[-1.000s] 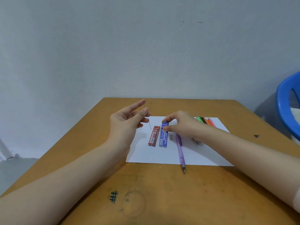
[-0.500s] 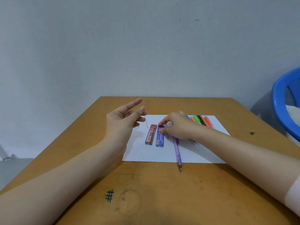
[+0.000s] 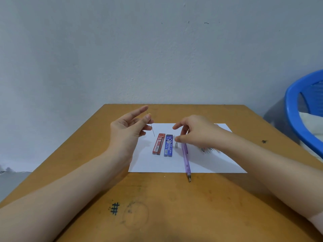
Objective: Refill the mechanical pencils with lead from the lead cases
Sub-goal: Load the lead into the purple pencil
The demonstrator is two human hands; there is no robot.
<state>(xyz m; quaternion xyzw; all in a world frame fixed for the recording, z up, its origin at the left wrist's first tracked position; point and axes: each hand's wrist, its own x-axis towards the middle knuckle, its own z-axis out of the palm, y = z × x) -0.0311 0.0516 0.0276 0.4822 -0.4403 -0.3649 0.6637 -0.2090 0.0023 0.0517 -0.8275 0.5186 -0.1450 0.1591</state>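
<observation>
Head view, "PENCIL LEAD" case (image 3: 168, 145), "2B" case (image 3: 158, 144)

My right hand (image 3: 195, 131) covers the upper end of the purple pencil (image 3: 185, 159), so I cannot tell whether my fingers touch it, and my wrist hides all but the blurred tips of the coloured pencils (image 3: 209, 150). The grey piece (image 3: 176, 145) beside the blue lead case (image 3: 168, 145) is too small to identify. The right edge cuts off the blue plastic rim (image 3: 295, 110), and the pinch of my left hand (image 3: 127, 130) hides part of the lead (image 3: 153, 131).
</observation>
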